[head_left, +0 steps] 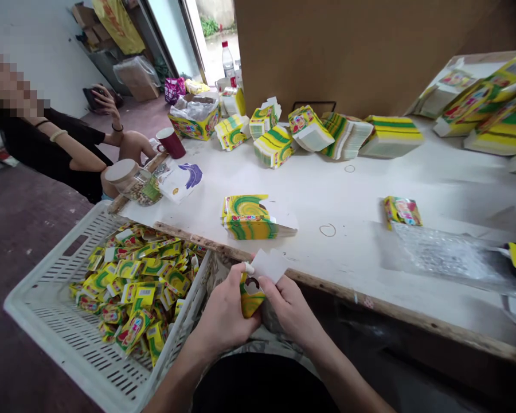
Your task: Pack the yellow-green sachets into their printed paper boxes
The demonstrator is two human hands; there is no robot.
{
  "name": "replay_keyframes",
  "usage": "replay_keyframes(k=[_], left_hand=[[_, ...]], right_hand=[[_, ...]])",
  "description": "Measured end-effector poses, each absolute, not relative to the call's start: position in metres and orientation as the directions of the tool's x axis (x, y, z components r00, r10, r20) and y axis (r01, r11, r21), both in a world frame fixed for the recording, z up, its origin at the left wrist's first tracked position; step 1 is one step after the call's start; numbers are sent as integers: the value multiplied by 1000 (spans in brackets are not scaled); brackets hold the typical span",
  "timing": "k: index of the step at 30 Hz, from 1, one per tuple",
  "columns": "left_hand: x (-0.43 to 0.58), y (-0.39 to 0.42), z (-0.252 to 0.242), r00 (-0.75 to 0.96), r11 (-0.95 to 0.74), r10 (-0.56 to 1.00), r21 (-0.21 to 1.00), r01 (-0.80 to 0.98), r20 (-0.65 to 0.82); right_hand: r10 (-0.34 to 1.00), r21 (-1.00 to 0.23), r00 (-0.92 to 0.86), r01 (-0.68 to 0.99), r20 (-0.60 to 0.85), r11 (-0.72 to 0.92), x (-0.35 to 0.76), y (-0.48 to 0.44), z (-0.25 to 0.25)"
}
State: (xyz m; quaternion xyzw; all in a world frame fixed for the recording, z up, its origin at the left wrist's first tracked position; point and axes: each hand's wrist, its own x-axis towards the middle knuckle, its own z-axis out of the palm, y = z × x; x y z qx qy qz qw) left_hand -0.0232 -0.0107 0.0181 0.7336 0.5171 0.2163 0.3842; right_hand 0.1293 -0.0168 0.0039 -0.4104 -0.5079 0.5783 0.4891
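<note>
In front of me, at the table's near edge, a small yellow and green carton [251, 302] with raised white flaps is held between both hands. My left hand [223, 310] is closed around its left side, with something white on a fingertip. My right hand [290, 304] grips the carton's right side, thumb at the white flap. What lies inside the carton I cannot make out. Just beyond, a stack of flat printed cartons [251, 226] lies on the white table [309, 189].
At my left a white plastic crate [38, 312] holds many small yellow cartons [144, 292]. More carton stacks [275, 146] line the table's back. Bubble wrap [442, 252] and a carton [403, 211] lie right. A mug [171, 143], a jar [133, 180] and a seated person [64, 146] are left.
</note>
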Motion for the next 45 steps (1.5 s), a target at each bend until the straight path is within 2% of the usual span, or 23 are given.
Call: replay_keyframes(k=[2, 5, 8, 10, 12, 14, 18, 20, 23, 24, 25, 27, 29, 30, 32, 33, 35, 37, 38, 43, 45], left_hand=[[-24, -7, 15, 405, -141, 905, 805, 577, -131], [-23, -3, 7, 496, -269, 868, 805, 529, -36], [-24, -3, 3, 384, -270, 922, 769, 579, 35], [-28, -4, 5, 349, -286, 935, 705, 649, 57], [-35, -4, 10, 375, -305, 926, 657, 689, 36], [-42, -4, 16, 379, -269, 925, 683, 679, -13], [-49, -1, 29, 411, -214, 906, 728, 651, -101], [-50, 0, 33, 433, -247, 897, 712, 658, -90], [-50, -1, 32, 434, -361, 900, 610, 706, 30], [-51, -1, 31, 418, -367, 906, 602, 709, 60], [-52, -2, 29, 379, -339, 922, 646, 683, 83], [-54, -3, 27, 194, -198, 975, 839, 507, 113], [-58, -1, 24, -126, -108, 984, 987, 122, 123], [-61, 1, 22, -298, -128, 950, 988, -87, 97], [-65, 6, 18, -508, -184, 858, 881, -436, -72], [-67, 9, 16, -520, -170, 830, 794, -584, -204], [-68, 12, 12, -414, -62, 794, 618, -784, -445], [-65, 13, 7, -265, 62, 801, 516, -854, -536], [-62, 12, 5, -227, 101, 814, 516, -851, -535], [-40, 6, 0, -156, 198, 865, 611, -767, -477], [-31, 4, -1, -65, 252, 907, 661, -707, -415]], right_hand=[[966, -993, -233, -47, 112, 104, 131, -19, 3], [925, -966, -303, 46, 229, 254, 131, -22, -3], [949, -954, -146, 62, 281, 292, 133, -18, -14], [946, -946, -115, 83, 304, 314, 138, -14, -20], [919, -924, -207, 116, 336, 364, 144, -11, -24], [880, -906, -324, 127, 347, 404, 152, -9, -24], [839, -931, -484, 120, 248, 345, 166, -5, -11], [836, -944, -516, 142, 188, 299, 166, -4, -4], [900, -948, -390, 162, 193, 274, 154, -7, 0], [921, -949, -325, 152, 214, 275, 148, -8, 0], [936, -951, -265, 139, 233, 277, 143, -8, 0], [948, -944, -161, 141, 274, 297, 137, -4, 4], [942, -916, -58, 219, 331, 336, 137, 10, 13], [930, -889, -9, 289, 368, 354, 139, 19, 19], [902, -815, 68, 461, 426, 350, 144, 43, 31], [897, -766, 91, 562, 434, 313, 146, 55, 35], [916, -637, 89, 744, 391, 200, 147, 75, 39], [946, -527, 59, 841, 319, 125, 145, 86, 38], [955, -497, 47, 861, 293, 111, 143, 89, 37], [952, -515, 61, 851, 300, 108, 139, 90, 37], [946, -549, 67, 827, 317, 125, 141, 88, 41]])
